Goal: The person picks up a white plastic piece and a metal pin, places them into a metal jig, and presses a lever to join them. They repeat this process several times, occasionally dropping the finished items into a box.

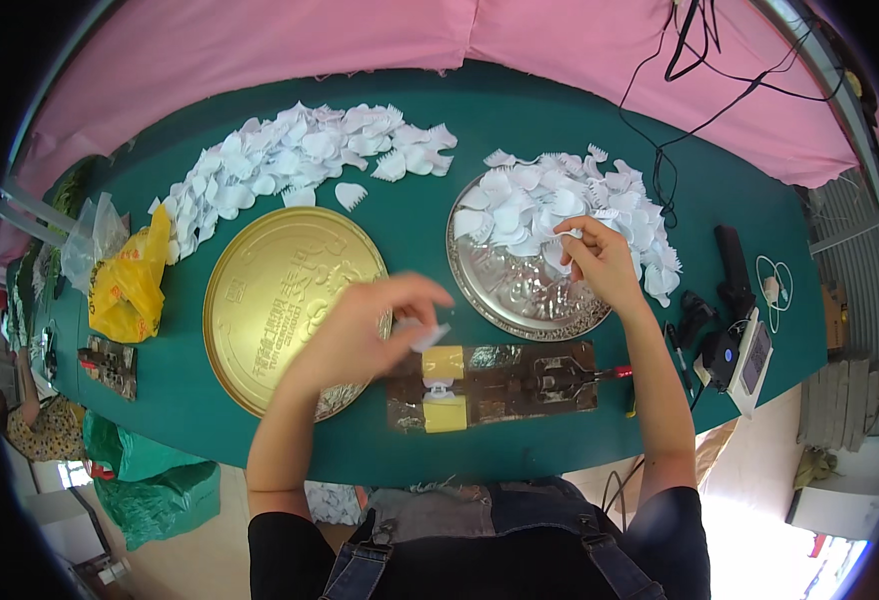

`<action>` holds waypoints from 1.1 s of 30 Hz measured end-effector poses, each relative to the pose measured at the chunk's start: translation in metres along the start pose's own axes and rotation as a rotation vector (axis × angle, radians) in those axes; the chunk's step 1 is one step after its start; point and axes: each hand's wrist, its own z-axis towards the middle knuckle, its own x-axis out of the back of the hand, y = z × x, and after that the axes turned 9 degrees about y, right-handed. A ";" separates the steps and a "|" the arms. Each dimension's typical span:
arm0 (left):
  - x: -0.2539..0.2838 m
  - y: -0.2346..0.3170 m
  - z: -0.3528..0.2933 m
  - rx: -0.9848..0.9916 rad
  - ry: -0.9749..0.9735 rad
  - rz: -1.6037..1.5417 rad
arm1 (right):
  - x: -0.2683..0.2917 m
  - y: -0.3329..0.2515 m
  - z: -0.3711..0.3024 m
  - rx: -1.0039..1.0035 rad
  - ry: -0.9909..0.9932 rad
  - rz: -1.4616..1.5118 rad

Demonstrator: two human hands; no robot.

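On silver tray (500,300), white petals (540,205) (heaped), right hand (600,262) picking, gold tray (270,300)

left hand (365,325) pinching a white petal (428,335) above the gold tray (260,300). right hand (600,262) picking petals off the silver tray (505,295).

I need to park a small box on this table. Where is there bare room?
Bare green table lies between the silver tray and the black devices, and between the yellow bag and the gold tray. The petal pile and both trays crowd the middle.
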 end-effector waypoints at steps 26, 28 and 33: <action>-0.055 -0.024 0.026 -0.334 0.224 0.253 | -0.019 -0.009 -0.024 0.652 0.261 -0.571; -0.045 -0.027 -0.006 -0.231 0.055 0.364 | 0.000 -0.014 -0.047 0.387 0.036 -0.526; -0.046 -0.025 -0.067 -0.102 -0.081 0.447 | 0.041 -0.012 -0.078 0.053 -0.275 -0.587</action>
